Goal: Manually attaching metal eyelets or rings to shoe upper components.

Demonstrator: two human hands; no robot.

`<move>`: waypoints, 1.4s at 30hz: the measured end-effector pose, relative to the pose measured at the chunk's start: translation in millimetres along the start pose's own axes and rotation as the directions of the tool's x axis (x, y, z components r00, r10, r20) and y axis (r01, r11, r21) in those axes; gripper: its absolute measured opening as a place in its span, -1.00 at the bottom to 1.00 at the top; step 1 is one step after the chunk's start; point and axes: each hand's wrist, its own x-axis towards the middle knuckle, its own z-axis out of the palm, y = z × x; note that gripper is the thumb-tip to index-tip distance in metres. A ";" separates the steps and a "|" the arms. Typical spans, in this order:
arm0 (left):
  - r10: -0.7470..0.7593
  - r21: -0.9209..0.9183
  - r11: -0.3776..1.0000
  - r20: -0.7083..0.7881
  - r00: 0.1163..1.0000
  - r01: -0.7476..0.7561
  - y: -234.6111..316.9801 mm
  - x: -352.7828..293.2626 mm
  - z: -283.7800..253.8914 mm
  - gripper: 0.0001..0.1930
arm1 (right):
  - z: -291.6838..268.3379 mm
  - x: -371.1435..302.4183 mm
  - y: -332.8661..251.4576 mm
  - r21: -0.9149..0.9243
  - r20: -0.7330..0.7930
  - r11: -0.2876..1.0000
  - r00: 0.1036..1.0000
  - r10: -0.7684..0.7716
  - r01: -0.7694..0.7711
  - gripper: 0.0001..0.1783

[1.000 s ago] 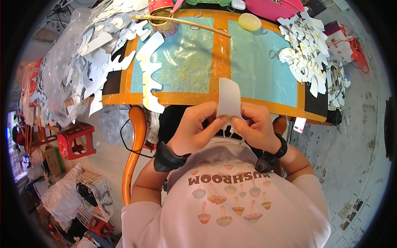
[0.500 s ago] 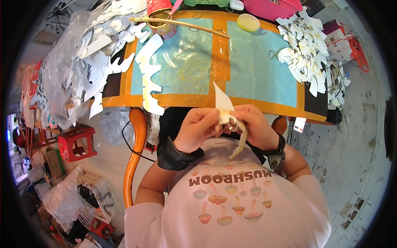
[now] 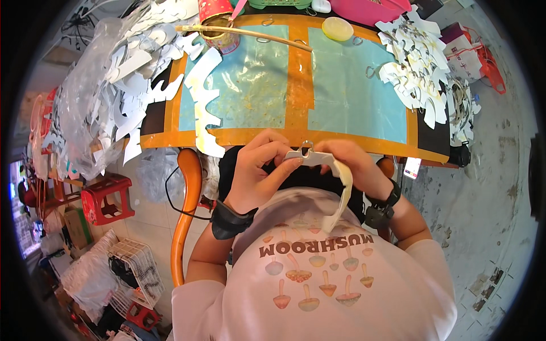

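Note:
I hold a white, curved, notched cut-out strip (image 3: 344,196) at the table's near edge. One tail of it bends down in front of my shirt, its face yellowish. My left hand (image 3: 259,173) pinches the left end between thumb and fingers. Over the strip's upper middle curls my right hand (image 3: 350,162), gripping it, with some fingertips hidden behind. A small metal ring (image 3: 307,144) sticks up from the strip's top edge between my hands. Another white notched strip (image 3: 203,105), smeared yellow, lies on the table's left part, its lower end past the front edge.
The table (image 3: 300,74) has blue-green sheets edged with orange tape. White cut-outs (image 3: 133,85) pile up at left, beside clear plastic; ringed pieces (image 3: 415,62) heap at right. A stick (image 3: 264,35) rests across a red tin (image 3: 219,37). Behind are a yellow oval (image 3: 337,28) and pink basin (image 3: 372,10).
The strip has been unfolded and turned: its pointed white flap no longer stands up, and the metal ring now shows on top. My hands have moved slightly apart, the left one raised.

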 end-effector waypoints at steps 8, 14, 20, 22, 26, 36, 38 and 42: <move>0.001 0.046 0.999 0.001 1.000 -0.001 10.0 0.9 2.9 -0.92 | 6.1 3.7 -50.7 -0.658 0.028 0.688 0.923 -0.384 0.306 -0.81; 0.013 0.040 0.999 -0.012 1.000 -0.013 11.7 -0.5 1.2 -0.93 | 15.2 9.9 -46.5 -0.710 0.044 0.602 0.876 -0.481 0.366 -0.90; 0.019 0.039 0.999 0.001 1.000 -0.019 16.4 -1.3 1.9 -0.95 | 20.7 5.8 -44.9 -0.646 -0.064 0.710 0.908 -0.414 0.279 -0.92; -0.008 -0.043 0.999 -0.033 0.999 0.007 16.2 -4.0 5.6 -0.96 | 21.1 4.2 -44.1 -0.655 -0.058 0.694 0.895 -0.442 0.300 -0.94; -0.056 -0.282 0.959 -0.124 0.991 0.019 5.2 -11.4 17.0 -0.95 | 19.8 3.7 -36.3 -0.754 0.052 0.502 0.800 -0.597 0.424 -0.92; -0.049 -0.154 0.987 -0.072 0.996 0.037 5.1 -8.4 13.9 -0.97 | 13.4 0.0 -27.1 -0.578 -0.013 0.698 0.850 -0.526 0.423 -0.79; -0.001 -0.100 0.995 -0.057 0.998 -0.004 12.4 -6.9 13.6 -0.97 | 16.1 -2.8 -31.3 -0.480 -0.106 0.819 0.906 -0.410 0.314 -0.77; 0.031 -0.100 0.994 -0.083 0.996 -0.040 7.4 -7.7 14.4 -0.95 | 17.4 -5.4 -37.8 -0.425 -0.146 0.879 0.942 -0.302 0.216 -0.82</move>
